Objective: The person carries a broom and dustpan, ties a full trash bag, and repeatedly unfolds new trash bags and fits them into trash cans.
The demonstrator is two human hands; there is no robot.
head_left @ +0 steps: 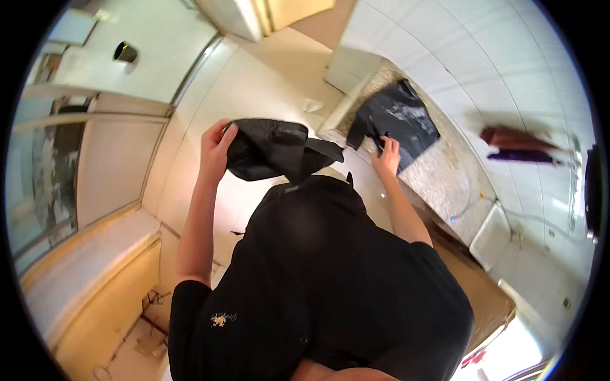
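Observation:
My left hand (215, 151) is closed on the edge of a black, slightly shiny plastic-looking sheet (267, 149), which hangs over the floor in front of my body with its far end trailing to the right. On the speckled stone counter (445, 184) lies a second black sheet (403, 120), wrinkled and shiny like a plastic bag. My right hand (386, 157) is at the near edge of that one, fingers pinched together on its dark material. Whether a small tool is also in those fingers cannot be made out.
White tiles cover the wall (470, 70) behind the counter, where brown and purple cloths (521, 146) hang. A sliding door frame (121, 149) stands at left, with a dark bin (125, 52) beyond it. A small pale scrap (312, 105) lies on the floor.

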